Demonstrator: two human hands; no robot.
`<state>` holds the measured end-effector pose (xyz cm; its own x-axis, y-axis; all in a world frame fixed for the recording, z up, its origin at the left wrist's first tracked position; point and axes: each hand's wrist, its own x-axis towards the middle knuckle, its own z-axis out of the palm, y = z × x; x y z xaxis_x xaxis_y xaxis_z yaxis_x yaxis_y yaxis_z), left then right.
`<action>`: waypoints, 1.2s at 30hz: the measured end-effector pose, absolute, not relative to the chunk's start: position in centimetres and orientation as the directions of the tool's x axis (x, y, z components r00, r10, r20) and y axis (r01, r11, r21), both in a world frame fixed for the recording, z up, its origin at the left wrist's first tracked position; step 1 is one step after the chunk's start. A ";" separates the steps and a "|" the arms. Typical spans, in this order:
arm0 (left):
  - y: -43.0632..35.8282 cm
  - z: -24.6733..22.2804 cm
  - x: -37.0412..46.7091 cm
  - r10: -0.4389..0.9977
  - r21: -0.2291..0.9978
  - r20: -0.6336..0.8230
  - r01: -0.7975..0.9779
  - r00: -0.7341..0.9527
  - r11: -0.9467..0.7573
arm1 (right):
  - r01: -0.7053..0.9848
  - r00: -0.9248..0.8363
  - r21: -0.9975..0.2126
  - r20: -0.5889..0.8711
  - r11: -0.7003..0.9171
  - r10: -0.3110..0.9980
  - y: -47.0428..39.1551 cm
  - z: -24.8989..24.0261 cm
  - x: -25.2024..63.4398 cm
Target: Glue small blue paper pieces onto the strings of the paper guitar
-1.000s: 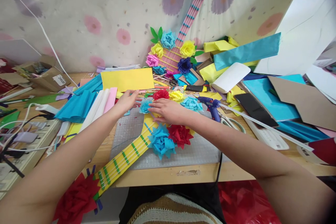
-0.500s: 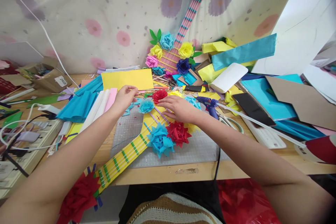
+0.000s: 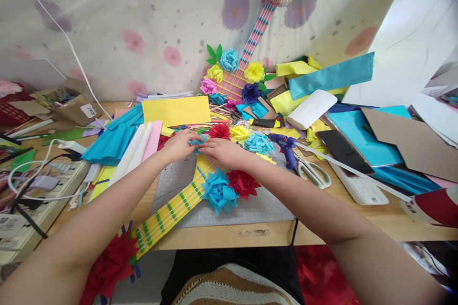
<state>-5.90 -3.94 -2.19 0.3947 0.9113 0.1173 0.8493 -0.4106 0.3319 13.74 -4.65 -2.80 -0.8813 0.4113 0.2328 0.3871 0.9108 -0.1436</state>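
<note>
A yellow toy guitar (image 3: 186,200) with green frets lies slantwise on the grey cutting mat (image 3: 246,212), decorated with paper flowers. Over the left edge of its body, my left hand (image 3: 181,145) has its fingers closed at a small light blue paper flower (image 3: 197,142). From the other side my right hand (image 3: 225,153) reaches to the same flower, its fingertips pressed on it and covering part of it. Close to my right hand are a red paper flower (image 3: 219,131), a large blue paper flower (image 3: 219,191) and a darker red one (image 3: 244,184).
A blue glue gun (image 3: 286,147) and scissors (image 3: 315,171) lie right of the mat. Behind stands a pink decorated guitar (image 3: 255,38) against the wall. Blue crepe paper (image 3: 109,145) and a power strip (image 3: 53,205) are at left, a phone (image 3: 345,151) at right.
My right hand has moved left from the red flower to the small light blue one. My left hand has come right and down to meet it. The guitar stays in place.
</note>
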 end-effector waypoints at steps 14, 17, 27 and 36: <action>-4.7 -1.5 -5.8 0.955 0.429 0.205 0.858 0.212 -0.283 | 0.514 -0.817 -0.200 0.181 0.834 0.547 -6.1 -1.3 15.7; -5.4 -1.4 -4.7 0.920 0.403 0.163 0.827 0.357 -0.393 | 0.607 -0.732 -0.197 0.238 0.770 0.638 -5.7 -1.6 14.5; -6.4 -2.3 -5.0 0.969 0.356 0.022 0.904 0.245 -0.237 | 0.529 -0.823 -0.113 0.173 0.841 0.541 -5.7 -2.4 14.4; -6.3 -1.0 -6.7 0.993 0.411 -0.002 0.906 0.115 -0.104 | 0.582 -0.809 -0.063 0.054 0.811 0.585 -6.1 -0.8 15.2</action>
<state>-6.67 -6.33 -0.98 0.1153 0.9933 -0.0025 0.9058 -0.1041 0.4106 15.20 -6.14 -0.82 -0.8094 0.5847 0.0545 0.5816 0.8111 -0.0628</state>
